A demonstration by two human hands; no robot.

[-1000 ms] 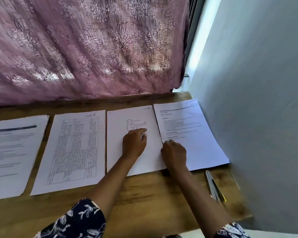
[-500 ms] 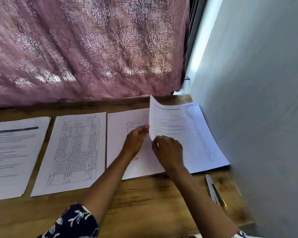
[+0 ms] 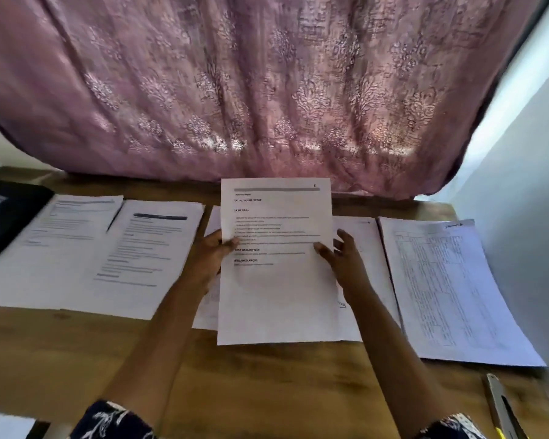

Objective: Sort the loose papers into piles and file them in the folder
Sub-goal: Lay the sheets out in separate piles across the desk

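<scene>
At the far left we see a dark folder (image 3: 10, 217) lying flat on the wooden bench (image 3: 267, 391). Just beside it lies a first pile (image 3: 61, 248) of printed text pages, and close against that a second pile (image 3: 146, 255) headed by a dark bar.

In the middle, both hands lift one page of text off the bench. The left hand (image 3: 210, 255) grips the held sheet (image 3: 276, 289) at its left edge, with the thumb on the printed face and the fingers hidden behind. The right hand (image 3: 346, 258) pinches the right edge at about the same height, with the thumb on the front and the fingers spread behind the paper. The sheet faces us, tilted up, with its top edge against the purple patterned curtain (image 3: 267, 90) and its bottom edge low over the bench.

Beneath and behind the sheet we make out a mostly blank page (image 3: 371, 248) lying flat, showing on both sides of the hands. Further right lies a page printed with a dense table (image 3: 441, 280), near the pale wall (image 3: 520, 217). At the bottom right corner, a narrow metal tool (image 3: 501, 407) rests on the bench, well apart from the hands; we cannot tell what it is.
</scene>
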